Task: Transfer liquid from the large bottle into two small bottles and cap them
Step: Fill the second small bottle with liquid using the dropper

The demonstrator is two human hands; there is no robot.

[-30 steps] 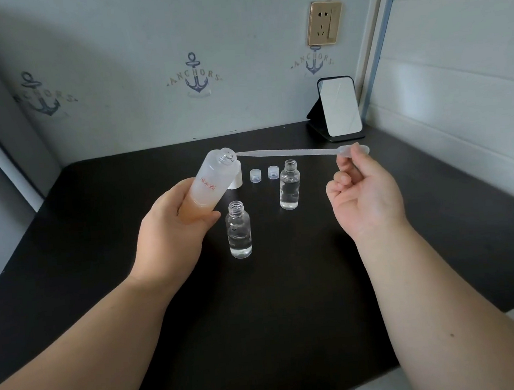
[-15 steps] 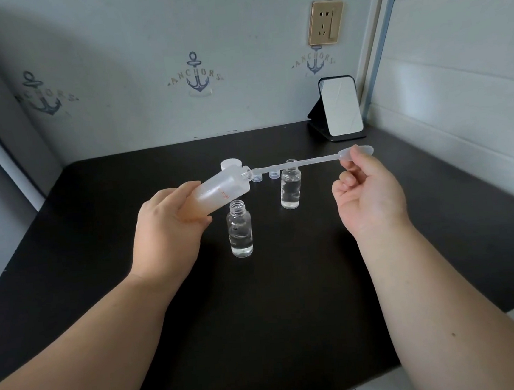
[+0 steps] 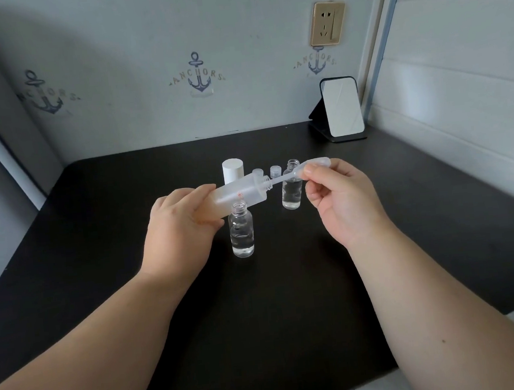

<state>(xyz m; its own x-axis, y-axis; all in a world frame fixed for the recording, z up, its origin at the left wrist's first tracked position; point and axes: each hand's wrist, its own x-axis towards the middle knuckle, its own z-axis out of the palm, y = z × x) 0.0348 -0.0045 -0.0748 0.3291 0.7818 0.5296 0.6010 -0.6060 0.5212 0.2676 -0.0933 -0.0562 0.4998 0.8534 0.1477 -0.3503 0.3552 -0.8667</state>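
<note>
My left hand point(image 3: 179, 229) grips the frosted large bottle point(image 3: 240, 193), tipped almost flat with its open neck pointing right. A clear plastic pipette point(image 3: 306, 169) is pinched at its bulb by my right hand point(image 3: 343, 199), and its thin stem runs into the bottle's neck. Two small clear bottles stand uncapped on the black table point(image 3: 290, 300): one point(image 3: 241, 233) just below the large bottle, the other point(image 3: 292, 191) behind the pipette. Both hold clear liquid. Two small clear caps point(image 3: 257, 172) point(image 3: 274, 170) and the large white cap point(image 3: 233, 169) sit behind them.
A small mirror on a black stand point(image 3: 342, 109) leans at the table's back right corner. Walls close the table in at the back and right; a wall socket point(image 3: 326, 23) is above the mirror.
The large bottle has tipped further down toward horizontal. My right hand has moved left, pushing the pipette stem deep into the bottle's neck.
</note>
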